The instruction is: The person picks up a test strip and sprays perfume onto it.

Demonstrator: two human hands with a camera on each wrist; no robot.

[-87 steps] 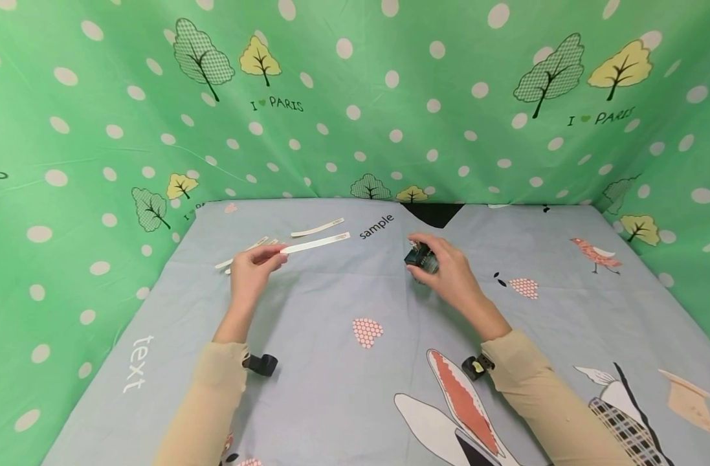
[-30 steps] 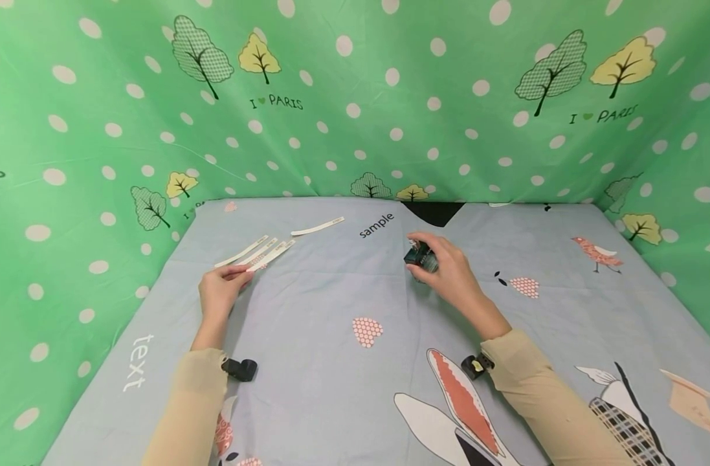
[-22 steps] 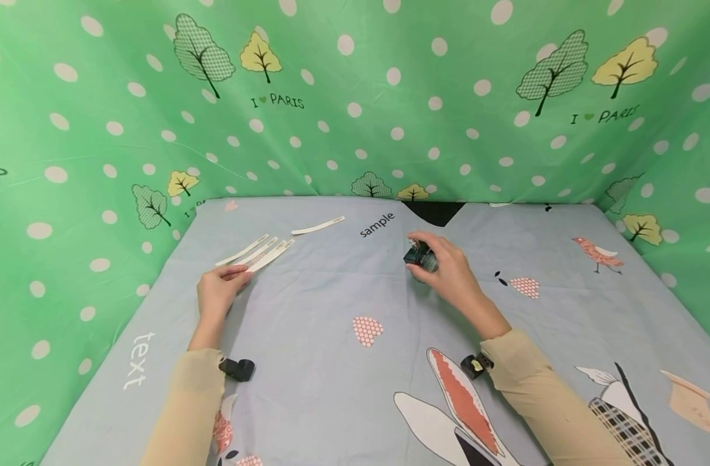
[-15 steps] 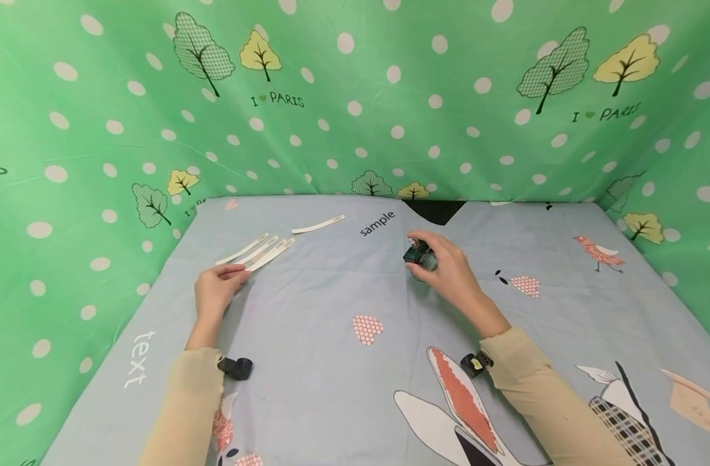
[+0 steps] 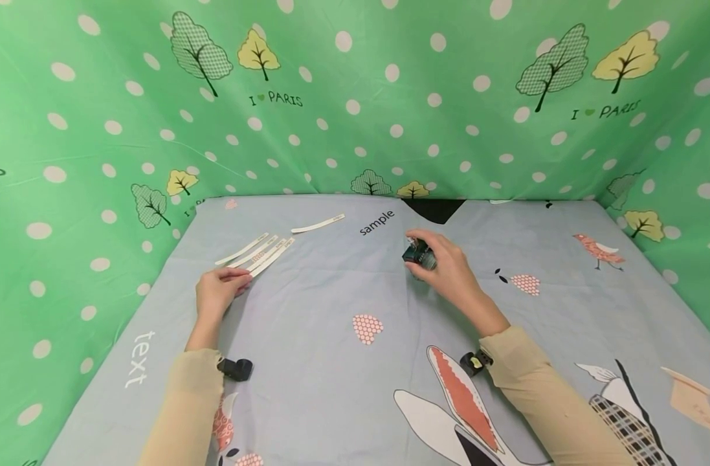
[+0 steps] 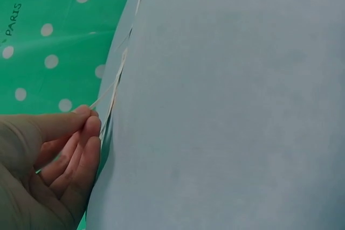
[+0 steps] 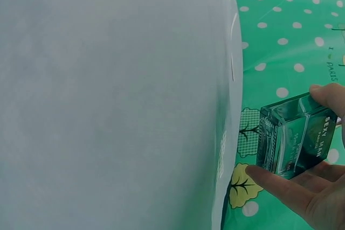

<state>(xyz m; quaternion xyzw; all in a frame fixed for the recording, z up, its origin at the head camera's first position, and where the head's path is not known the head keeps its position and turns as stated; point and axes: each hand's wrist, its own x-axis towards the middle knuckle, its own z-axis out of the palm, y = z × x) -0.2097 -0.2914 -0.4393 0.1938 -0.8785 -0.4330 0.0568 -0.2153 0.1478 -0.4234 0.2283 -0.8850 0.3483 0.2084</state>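
At the left of the table my left hand [image 5: 215, 294] pinches the near end of a white paper perfume test strip [image 5: 273, 257] between thumb and fingertips. That strip [image 6: 102, 96] shows only edge-on in the left wrist view. Close beside it, several similar strips [image 5: 242, 249] lie fanned out on the cloth. My right hand [image 5: 454, 275] grips a dark green glass perfume bottle [image 5: 419, 255], fingers and thumb around its sides. Lettering reading "SEXY MAN" is legible on the bottle [image 7: 302, 138] in the right wrist view. The fingers partly cover its top.
Another test strip [image 5: 318, 224] lies apart, farther back and to the right of the fan. A grey-blue printed cloth [image 5: 331, 388] covers the table. Green dotted fabric [image 5: 355, 84] hangs along the back and sides.
My left hand has carried its test strip left and down, from in front of the separate strip to the fanned strips. My right hand stays in place with the perfume bottle.
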